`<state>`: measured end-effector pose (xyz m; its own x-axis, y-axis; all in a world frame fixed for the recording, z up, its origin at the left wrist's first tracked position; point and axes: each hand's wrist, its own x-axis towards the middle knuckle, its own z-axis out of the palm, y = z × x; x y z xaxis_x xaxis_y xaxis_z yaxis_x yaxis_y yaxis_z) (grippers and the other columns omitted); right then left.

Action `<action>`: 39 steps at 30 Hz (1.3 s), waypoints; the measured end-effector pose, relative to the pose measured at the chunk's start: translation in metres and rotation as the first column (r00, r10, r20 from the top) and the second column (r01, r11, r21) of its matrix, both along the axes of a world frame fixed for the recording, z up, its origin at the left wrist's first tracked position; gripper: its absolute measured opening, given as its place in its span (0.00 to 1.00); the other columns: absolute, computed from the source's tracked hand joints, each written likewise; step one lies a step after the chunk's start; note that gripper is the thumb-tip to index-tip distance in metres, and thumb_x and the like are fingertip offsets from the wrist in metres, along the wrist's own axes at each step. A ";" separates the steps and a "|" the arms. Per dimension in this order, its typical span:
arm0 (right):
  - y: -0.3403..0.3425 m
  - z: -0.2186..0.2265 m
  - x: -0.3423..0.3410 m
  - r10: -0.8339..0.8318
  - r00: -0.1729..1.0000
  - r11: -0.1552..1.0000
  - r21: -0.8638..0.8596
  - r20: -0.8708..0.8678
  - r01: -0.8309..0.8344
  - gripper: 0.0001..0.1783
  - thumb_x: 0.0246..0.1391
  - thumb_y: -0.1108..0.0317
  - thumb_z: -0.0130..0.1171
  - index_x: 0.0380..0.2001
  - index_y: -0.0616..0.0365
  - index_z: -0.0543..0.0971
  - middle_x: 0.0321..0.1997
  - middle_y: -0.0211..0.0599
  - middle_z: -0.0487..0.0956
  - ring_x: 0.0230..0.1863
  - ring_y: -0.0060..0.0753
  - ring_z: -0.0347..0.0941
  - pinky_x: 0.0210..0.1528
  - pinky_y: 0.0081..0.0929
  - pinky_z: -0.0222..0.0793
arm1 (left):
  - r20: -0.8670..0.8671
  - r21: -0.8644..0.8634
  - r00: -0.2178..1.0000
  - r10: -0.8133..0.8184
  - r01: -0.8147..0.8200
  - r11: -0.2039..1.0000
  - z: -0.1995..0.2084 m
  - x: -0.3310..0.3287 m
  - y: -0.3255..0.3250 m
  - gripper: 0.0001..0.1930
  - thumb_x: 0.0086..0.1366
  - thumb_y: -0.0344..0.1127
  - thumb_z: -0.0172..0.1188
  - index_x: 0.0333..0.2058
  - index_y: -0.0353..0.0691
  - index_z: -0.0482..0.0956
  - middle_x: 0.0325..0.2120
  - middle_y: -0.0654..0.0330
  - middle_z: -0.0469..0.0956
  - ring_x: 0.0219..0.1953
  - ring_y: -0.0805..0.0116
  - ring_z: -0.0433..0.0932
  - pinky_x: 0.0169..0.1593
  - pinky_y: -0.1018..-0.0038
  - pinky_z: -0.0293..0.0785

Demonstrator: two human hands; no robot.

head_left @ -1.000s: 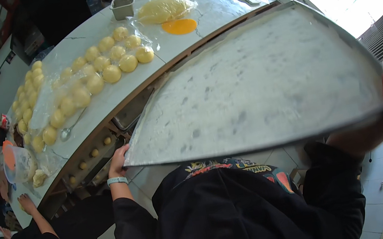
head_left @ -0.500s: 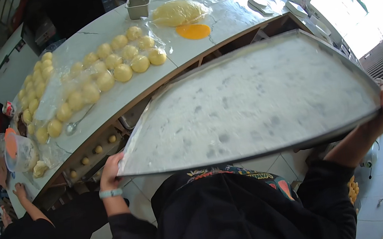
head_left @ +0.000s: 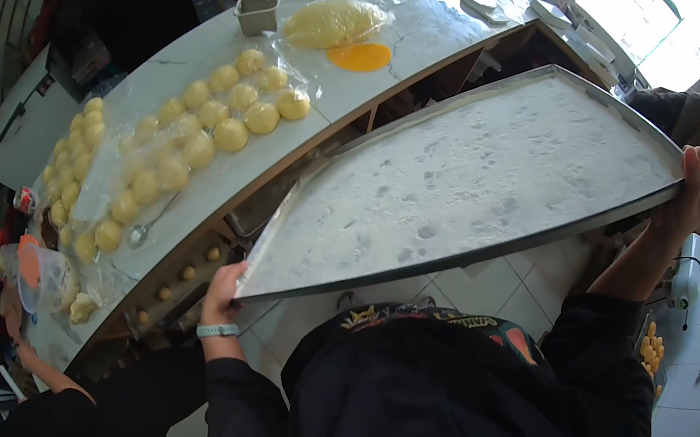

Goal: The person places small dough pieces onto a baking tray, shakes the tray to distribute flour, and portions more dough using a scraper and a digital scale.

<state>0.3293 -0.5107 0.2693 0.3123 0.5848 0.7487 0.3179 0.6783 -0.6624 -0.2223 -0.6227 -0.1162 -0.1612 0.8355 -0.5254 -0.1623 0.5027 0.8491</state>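
A matt, uneven white coating [head_left: 471, 172] is spread over a metal tray [head_left: 466, 258], its rim finished in dull grey. The smooth, glossy white counter [head_left: 188, 66] is veined like marble and edged in wood-like brown trim [head_left: 302, 149]. Smooth dough balls [head_left: 230, 134] are partly covered by shiny, wrinkled clear plastic film [head_left: 111, 169], while light is caught by a polished metal spoon [head_left: 139, 236]. Matt black cloth [head_left: 413, 382] is worn above smooth floor tiles [head_left: 476, 288].

Dough balls [head_left: 230, 135] on a counter [head_left: 424, 47] and a white-dusted tray [head_left: 471, 172] suggest a bakery.
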 end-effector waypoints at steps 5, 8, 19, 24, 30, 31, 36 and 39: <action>-0.015 -0.004 0.000 0.101 0.995 0.994 0.049 -0.001 -0.101 0.17 0.60 0.68 0.53 0.17 0.53 0.65 0.17 0.21 0.63 0.09 0.11 0.51 0.08 0.14 0.42 | 0.007 0.008 1.000 0.016 -0.016 1.000 0.016 0.012 0.001 0.16 0.64 0.45 0.52 0.30 0.38 0.79 0.15 0.68 0.72 0.12 0.78 0.67 0.12 0.77 0.59; -0.013 -0.006 -0.009 -0.019 0.998 0.999 -0.051 -0.059 0.016 0.16 0.59 0.67 0.52 0.18 0.53 0.66 0.14 0.24 0.64 0.05 0.12 0.49 0.04 0.15 0.40 | 0.003 0.004 1.000 -0.015 0.015 1.000 0.026 0.016 -0.001 0.16 0.64 0.45 0.51 0.29 0.38 0.78 0.15 0.68 0.72 0.12 0.78 0.67 0.12 0.78 0.59; -0.029 -0.011 -0.004 -0.477 0.792 0.844 0.449 0.381 0.293 0.19 0.60 0.61 0.45 0.16 0.56 0.64 0.15 0.28 0.59 0.18 0.20 0.56 0.21 0.22 0.56 | -0.022 0.037 0.997 -0.068 0.069 0.997 0.051 0.002 -0.028 0.16 0.65 0.40 0.52 0.35 0.31 0.81 0.23 0.63 0.79 0.22 0.75 0.75 0.25 0.77 0.70; -0.035 -0.004 0.006 -0.578 0.580 0.756 0.645 0.574 0.116 0.27 0.61 0.50 0.49 0.50 0.65 0.70 0.23 0.33 0.65 0.27 0.27 0.64 0.37 0.26 0.66 | 0.031 0.144 0.996 -0.079 0.074 0.987 0.015 0.021 0.006 0.15 0.66 0.38 0.53 0.35 0.30 0.81 0.25 0.63 0.79 0.22 0.75 0.74 0.27 0.77 0.70; -0.053 0.003 0.009 -0.103 0.810 0.960 0.272 0.577 -0.071 0.31 0.63 0.44 0.44 0.51 0.64 0.70 0.33 0.36 0.67 0.34 0.30 0.68 0.45 0.30 0.70 | 0.074 0.063 0.996 -0.041 0.037 0.997 0.044 0.011 -0.019 0.16 0.67 0.39 0.52 0.36 0.30 0.80 0.26 0.62 0.79 0.23 0.75 0.74 0.28 0.77 0.70; -0.050 -0.002 0.012 -0.240 0.735 0.916 0.398 0.634 -0.043 0.26 0.63 0.47 0.43 0.43 0.63 0.70 0.29 0.33 0.65 0.32 0.28 0.66 0.41 0.30 0.68 | 0.089 0.047 0.996 -0.018 0.014 0.999 0.047 0.007 -0.026 0.16 0.67 0.39 0.52 0.36 0.29 0.80 0.26 0.62 0.79 0.24 0.75 0.74 0.29 0.77 0.70; -0.050 0.003 0.030 0.517 0.856 0.851 -0.100 -0.005 -0.515 0.20 0.62 0.56 0.42 0.20 0.56 0.65 0.19 0.26 0.55 0.24 0.22 0.59 0.28 0.27 0.60 | 0.002 0.132 0.997 -0.073 0.072 0.989 0.030 0.037 0.005 0.16 0.68 0.39 0.51 0.34 0.30 0.80 0.25 0.63 0.79 0.23 0.77 0.74 0.29 0.77 0.69; -0.054 -0.007 0.014 0.062 0.958 0.988 0.117 0.282 -0.099 0.20 0.61 0.58 0.42 0.17 0.54 0.62 0.18 0.26 0.55 0.23 0.22 0.58 0.29 0.25 0.61 | 0.057 0.100 0.997 -0.047 0.041 0.994 0.053 0.027 0.000 0.16 0.68 0.40 0.51 0.35 0.30 0.79 0.25 0.63 0.79 0.23 0.77 0.75 0.29 0.77 0.70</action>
<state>0.3435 -0.5648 0.2619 0.0384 0.4925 0.8695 0.4168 0.7829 -0.4619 -0.1951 -0.6230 -0.0632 -0.0941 0.8895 -0.4472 -0.1933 0.4243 0.8847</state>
